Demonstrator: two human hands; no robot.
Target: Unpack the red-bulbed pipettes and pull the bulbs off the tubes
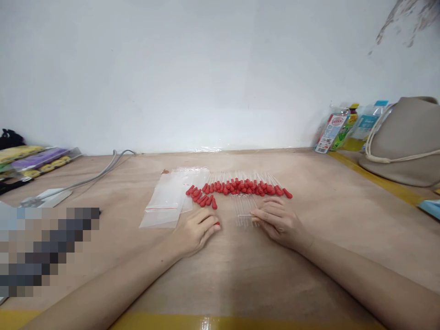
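Observation:
My left hand (197,231) is closed with a small red rubber bulb (217,223) pinched between thumb and forefinger; only the bulb's tip shows. Across from it, my right hand (280,222) pinches the end of a thin clear glass tube (244,215) that points left, over several loose glass tubes (243,204) lying side by side. Beyond both hands lies a long row of droppers (240,185), red bulbs toward me and clear stems toward the wall. A few loose red bulbs (203,200) lie at the row's left end.
Clear zip bags (163,201) lie flat left of the bulbs. A grey cable (99,174) and wrapped packs (37,160) are farther left. At the back right stand a drink carton (330,133), bottles (366,126) and a beige bag (405,142). Yellow tape (154,322) edges the table.

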